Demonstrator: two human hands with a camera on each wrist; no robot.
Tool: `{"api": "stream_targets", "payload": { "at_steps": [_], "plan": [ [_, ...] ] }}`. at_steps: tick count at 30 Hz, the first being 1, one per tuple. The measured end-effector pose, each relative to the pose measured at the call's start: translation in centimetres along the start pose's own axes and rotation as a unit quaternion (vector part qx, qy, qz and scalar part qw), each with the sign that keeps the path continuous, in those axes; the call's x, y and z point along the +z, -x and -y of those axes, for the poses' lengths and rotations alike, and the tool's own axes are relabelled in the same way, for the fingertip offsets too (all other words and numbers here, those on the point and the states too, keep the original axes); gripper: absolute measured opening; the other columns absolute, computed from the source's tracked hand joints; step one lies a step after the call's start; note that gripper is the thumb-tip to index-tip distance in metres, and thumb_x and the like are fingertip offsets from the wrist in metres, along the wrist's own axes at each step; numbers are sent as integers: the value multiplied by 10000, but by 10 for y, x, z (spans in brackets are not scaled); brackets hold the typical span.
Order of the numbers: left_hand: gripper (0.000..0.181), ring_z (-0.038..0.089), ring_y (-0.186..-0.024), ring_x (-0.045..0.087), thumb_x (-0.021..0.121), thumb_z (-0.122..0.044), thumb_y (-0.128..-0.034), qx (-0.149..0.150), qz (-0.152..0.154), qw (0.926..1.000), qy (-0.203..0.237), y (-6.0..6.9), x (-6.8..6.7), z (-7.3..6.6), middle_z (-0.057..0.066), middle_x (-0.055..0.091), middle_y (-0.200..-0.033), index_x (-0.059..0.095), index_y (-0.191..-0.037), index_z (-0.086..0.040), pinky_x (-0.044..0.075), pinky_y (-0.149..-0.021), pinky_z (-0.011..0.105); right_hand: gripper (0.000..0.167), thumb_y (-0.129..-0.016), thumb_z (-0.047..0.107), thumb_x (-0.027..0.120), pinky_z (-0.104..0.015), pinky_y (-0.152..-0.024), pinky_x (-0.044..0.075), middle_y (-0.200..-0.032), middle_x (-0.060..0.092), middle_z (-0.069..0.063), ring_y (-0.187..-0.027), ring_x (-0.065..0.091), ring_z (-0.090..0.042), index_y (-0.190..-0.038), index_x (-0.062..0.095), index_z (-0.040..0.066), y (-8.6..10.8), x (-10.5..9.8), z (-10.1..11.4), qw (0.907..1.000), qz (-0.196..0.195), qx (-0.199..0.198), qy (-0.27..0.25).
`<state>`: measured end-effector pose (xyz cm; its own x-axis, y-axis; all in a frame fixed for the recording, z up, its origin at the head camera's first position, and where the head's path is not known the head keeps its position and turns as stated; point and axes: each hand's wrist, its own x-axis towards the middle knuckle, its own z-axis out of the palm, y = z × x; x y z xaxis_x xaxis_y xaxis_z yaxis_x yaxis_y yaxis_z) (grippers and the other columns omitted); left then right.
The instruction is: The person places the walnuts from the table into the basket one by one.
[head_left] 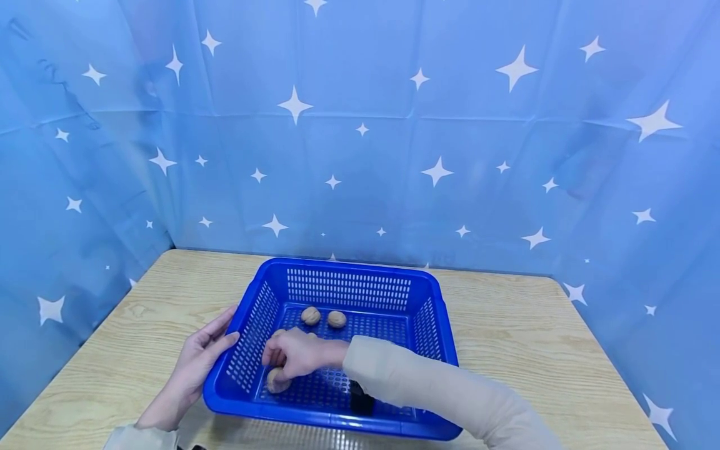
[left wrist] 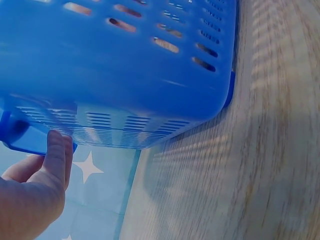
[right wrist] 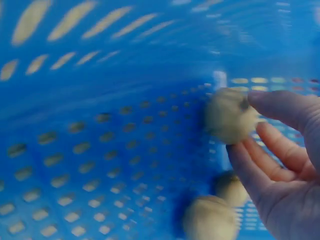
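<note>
A blue plastic basket [head_left: 349, 420] with slotted walls stands on the table. My left hand [head_left: 194, 362] holds its left rim, thumb on top; in the left wrist view the fingers [left wrist: 56, 157] reach up to the rim from outside. Inside the basket my right hand [head_left: 300, 351] pinches a walnut [head_left: 278, 381] near the front left corner; the right wrist view has this walnut [right wrist: 229, 116] between thumb and fingers. Two walnuts lie farther back, one on the left [head_left: 310, 315] and another walnut [head_left: 337, 319] beside it. More walnuts are partly hidden behind the right hand.
The light wooden table [head_left: 523, 337] extends on both sides of the basket. A blue curtain [head_left: 360, 144] with white stars hangs behind and at the sides. A black object [head_left: 361, 400] shows under the right sleeve, over the basket's front part.
</note>
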<state>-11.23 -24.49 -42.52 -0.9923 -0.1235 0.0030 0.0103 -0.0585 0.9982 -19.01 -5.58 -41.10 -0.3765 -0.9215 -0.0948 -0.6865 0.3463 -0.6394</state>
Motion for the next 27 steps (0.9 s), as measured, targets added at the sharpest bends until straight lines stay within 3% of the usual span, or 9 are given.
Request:
{"api": "stream_targets", "payload": {
  "at_steps": [3,9,18,27],
  "plan": [
    [574,-2,-978,598,557,-76,-936,-32,25,10000,30,0,0,0,-241,597,-1095,282,-1413,82,519,-776,215,245,-763,-17,744,-84,-711,455,-954,670,-146,-831,639,-126,-979,630,-31,4,-13,3,9987,-142,13,-489],
    [571,-13,-978,591,555,-97,-942,-150,19,9999,-82,-1,-2,0,-254,586,-1094,289,-1426,50,517,-773,210,218,-780,-8,733,-136,-728,485,-959,662,-123,-807,615,-74,-974,635,-3,20,-48,12,9905,-629,286,-1192],
    [587,-55,-992,565,560,-110,-943,-183,2,9997,-129,-2,-2,-1,-293,557,-1101,276,-1433,42,507,-783,197,232,-833,49,698,-218,-804,507,-1025,632,-71,-905,619,-123,-1050,621,17,65,-89,23,9817,-1133,144,-1523],
    [605,-73,-996,551,559,-138,-948,-364,1,9991,-237,-3,-3,-2,-317,533,-1092,260,-1451,15,503,-790,195,255,-856,101,686,-247,-832,511,-1060,617,-72,-983,609,-185,-1090,606,36,112,-106,18,9730,-1618,28,-1645]
  ]
}}
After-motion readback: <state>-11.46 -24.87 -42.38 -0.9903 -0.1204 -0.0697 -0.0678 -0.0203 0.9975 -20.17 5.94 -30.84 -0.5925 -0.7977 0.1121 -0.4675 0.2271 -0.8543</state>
